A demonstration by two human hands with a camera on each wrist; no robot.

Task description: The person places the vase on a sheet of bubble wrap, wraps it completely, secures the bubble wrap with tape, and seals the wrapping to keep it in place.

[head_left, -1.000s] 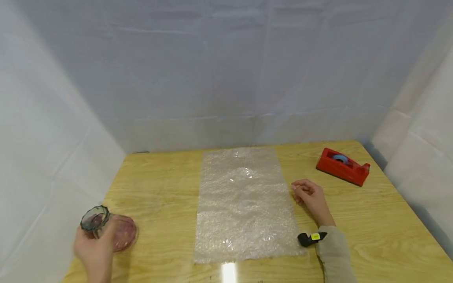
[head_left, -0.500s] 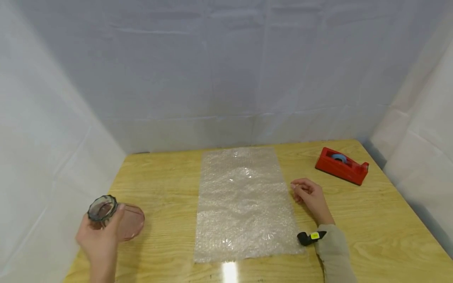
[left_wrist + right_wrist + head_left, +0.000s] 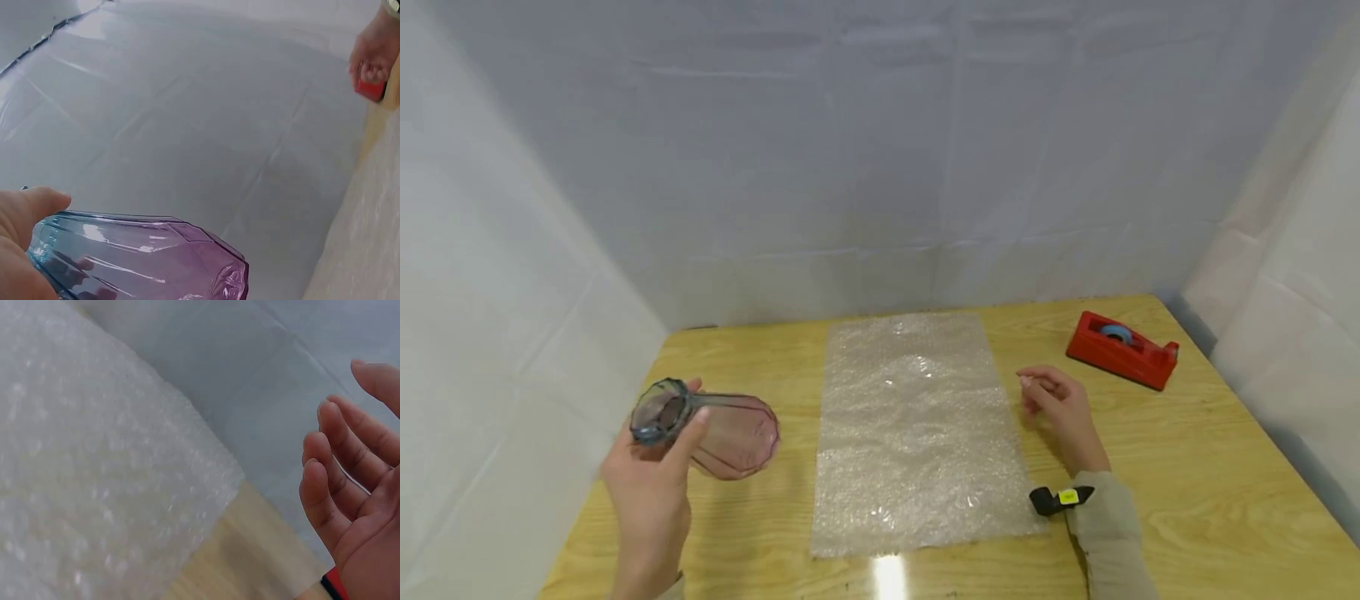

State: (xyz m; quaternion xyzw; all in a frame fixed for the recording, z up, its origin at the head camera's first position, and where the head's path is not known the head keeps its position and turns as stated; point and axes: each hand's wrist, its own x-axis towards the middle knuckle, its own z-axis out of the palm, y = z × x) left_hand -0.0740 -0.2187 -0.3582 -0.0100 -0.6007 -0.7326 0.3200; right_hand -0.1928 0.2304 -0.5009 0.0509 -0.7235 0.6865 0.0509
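Observation:
A faceted glass vase (image 3: pixel 737 437), blue-tinted at its mouth and pink toward its base, lies tilted sideways above the left part of the table. My left hand (image 3: pixel 655 483) grips it round the neck, thumb on the near side. In the left wrist view the vase (image 3: pixel 144 256) shows its pink base pointing right. My right hand (image 3: pixel 1063 417) is at the right edge of a flat sheet of bubble wrap (image 3: pixel 917 433), fingers loosely curled with nothing in them. The right wrist view shows those relaxed fingers (image 3: pixel 347 456) beside the bubble wrap (image 3: pixel 112 456).
A red tape dispenser (image 3: pixel 1123 350) with a blue-cored roll stands at the back right of the wooden table (image 3: pixel 1210 492). White sheeting (image 3: pixel 895 167) hangs behind the table and along both sides. A black wrist device (image 3: pixel 1060 500) sits at the right sleeve.
My left hand has carried the vase right and away from me, toward the bubble wrap, and the vase has tipped further onto its side. The right hand has barely moved.

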